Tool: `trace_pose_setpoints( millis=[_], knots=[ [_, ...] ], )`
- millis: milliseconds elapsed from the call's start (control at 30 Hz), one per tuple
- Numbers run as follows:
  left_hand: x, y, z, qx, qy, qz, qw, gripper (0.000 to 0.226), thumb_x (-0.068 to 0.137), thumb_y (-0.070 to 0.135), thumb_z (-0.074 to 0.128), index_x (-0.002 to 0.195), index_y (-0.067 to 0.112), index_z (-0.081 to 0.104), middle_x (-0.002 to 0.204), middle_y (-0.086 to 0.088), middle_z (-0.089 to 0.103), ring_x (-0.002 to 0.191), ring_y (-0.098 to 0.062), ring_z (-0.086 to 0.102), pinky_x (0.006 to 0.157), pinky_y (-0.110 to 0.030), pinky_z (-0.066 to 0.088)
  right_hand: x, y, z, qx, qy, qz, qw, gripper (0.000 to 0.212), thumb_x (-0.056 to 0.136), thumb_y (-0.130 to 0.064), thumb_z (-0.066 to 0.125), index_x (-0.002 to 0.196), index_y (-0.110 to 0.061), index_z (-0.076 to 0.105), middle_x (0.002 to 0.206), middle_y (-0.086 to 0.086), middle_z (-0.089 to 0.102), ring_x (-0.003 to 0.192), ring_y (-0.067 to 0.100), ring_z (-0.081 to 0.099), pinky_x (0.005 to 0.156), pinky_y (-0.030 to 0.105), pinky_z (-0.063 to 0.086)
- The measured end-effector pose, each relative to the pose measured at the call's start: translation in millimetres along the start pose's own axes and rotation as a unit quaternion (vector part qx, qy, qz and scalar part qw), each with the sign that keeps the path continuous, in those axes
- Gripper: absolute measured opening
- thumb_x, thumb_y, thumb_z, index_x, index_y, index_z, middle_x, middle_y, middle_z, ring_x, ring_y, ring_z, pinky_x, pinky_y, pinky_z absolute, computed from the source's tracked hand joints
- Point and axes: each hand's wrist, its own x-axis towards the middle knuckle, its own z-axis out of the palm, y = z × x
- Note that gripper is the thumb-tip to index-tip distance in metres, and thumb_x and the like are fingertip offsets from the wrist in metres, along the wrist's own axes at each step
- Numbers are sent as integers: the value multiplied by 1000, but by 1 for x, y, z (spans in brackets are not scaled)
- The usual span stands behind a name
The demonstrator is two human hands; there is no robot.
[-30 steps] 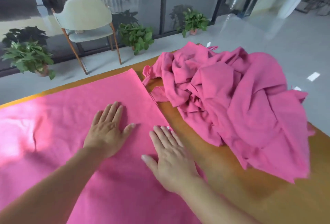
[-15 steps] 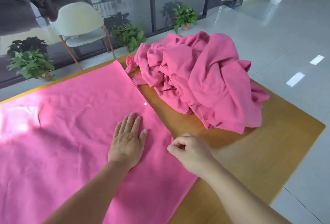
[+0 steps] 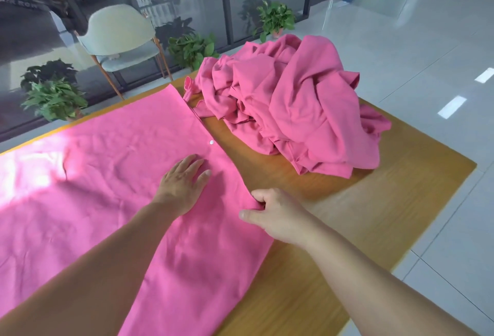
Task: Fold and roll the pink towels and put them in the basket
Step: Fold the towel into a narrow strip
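A: The flat pink cloth towel [image 3: 107, 188] lies spread on the wooden bench [image 3: 361, 215]. A second ago the right hand [image 3: 275, 214] lay flat on it; now its grip pinches the towel's right edge. The left hand [image 3: 184, 186], just left of that grip, still presses flat, fingers straight.

B: So a first fold looks about to begin?

A: Likely. Beyond the grip sits the crumpled heap of pink towels [image 3: 294, 105]; how many, I cannot tell. No basket shows, and the towel's left end is cut off.
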Motion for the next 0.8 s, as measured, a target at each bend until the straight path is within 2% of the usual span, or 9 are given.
trace_pose_setpoints(
  millis=[67, 133, 300, 400, 467, 567, 633, 700, 800],
  knots=[
    [-1, 0, 2, 1, 5, -4, 1000, 54, 102, 50, 27, 150, 27, 34, 160, 9, 21, 147, -14, 15, 119, -34, 13, -8, -3, 2, -23, 6, -59, 998, 49, 84, -35, 70, 60, -19, 31, 54, -10, 31, 50, 7, 30, 50, 26, 27],
    [-2, 2, 2, -7, 11, -10, 1000, 52, 102, 49, 27, 150, 29, 33, 159, 11, 22, 147, -13, 15, 117, -36, 16, -15, -3, 2, -51, -30, -86, 995, 54, 82, -41, 72, 59, -19, 29, 53, -10, 28, 49, 7, 27, 48, 25, 25],
    [0, 2, 2, 3, 14, -15, 1000, 51, 103, 47, 24, 149, 30, 33, 158, 11, 23, 145, -16, 20, 116, -39, 21, -23, 8, -15, -116, -92, -46, 988, 57, 76, -54, 74, 59, -20, 31, 55, -11, 25, 49, 9, 25, 52, 31, 25],
    [1, 4, 5, 15, 15, -24, 999, 50, 102, 47, 25, 149, 30, 32, 157, 10, 23, 144, -19, 21, 115, -42, 23, -24, 13, -29, -125, -116, -29, 985, 48, 76, -55, 74, 58, -21, 44, 50, -13, 30, 46, 7, 30, 51, 28, 27],
    [1, 6, 7, 17, 14, -36, 999, 52, 102, 49, 25, 150, 30, 30, 157, 9, 22, 144, -20, 20, 114, -44, 22, -26, 16, -35, -117, -129, -27, 984, 42, 77, -53, 75, 55, -28, 49, 50, -14, 34, 46, 5, 32, 51, 26, 29],
    [4, 6, 7, 39, 4, -46, 998, 54, 101, 52, 23, 152, 33, 24, 157, 9, 19, 144, -21, 18, 114, -45, 20, -27, 21, -41, -81, -129, -29, 988, 49, 77, -49, 77, 58, -22, 40, 58, -10, 33, 54, 10, 32, 56, 30, 29],
    [7, 7, 6, 54, -6, -48, 997, 55, 100, 54, 21, 152, 36, 22, 156, 9, 18, 143, -22, 17, 114, -45, 21, -28, 24, -45, -51, -141, -23, 988, 46, 77, -48, 78, 60, -22, 43, 61, -8, 34, 58, 12, 33, 59, 31, 29],
    [9, 8, 5, 68, -14, -50, 996, 56, 99, 57, 19, 151, 39, 21, 155, 10, 17, 142, -22, 17, 112, -45, 22, -31, 28, -49, -31, -160, -16, 986, 47, 75, -49, 79, 61, -20, 45, 60, -9, 33, 58, 14, 31, 57, 29, 27],
    [14, 13, 4, 101, -22, -58, 993, 59, 96, 62, 15, 151, 43, 17, 153, 10, 16, 140, -23, 17, 109, -46, 24, -35, 34, -52, -35, -174, 2, 984, 57, 71, -54, 81, 55, -20, 38, 59, -4, 28, 60, 21, 26, 55, 30, 23]
  ],
)
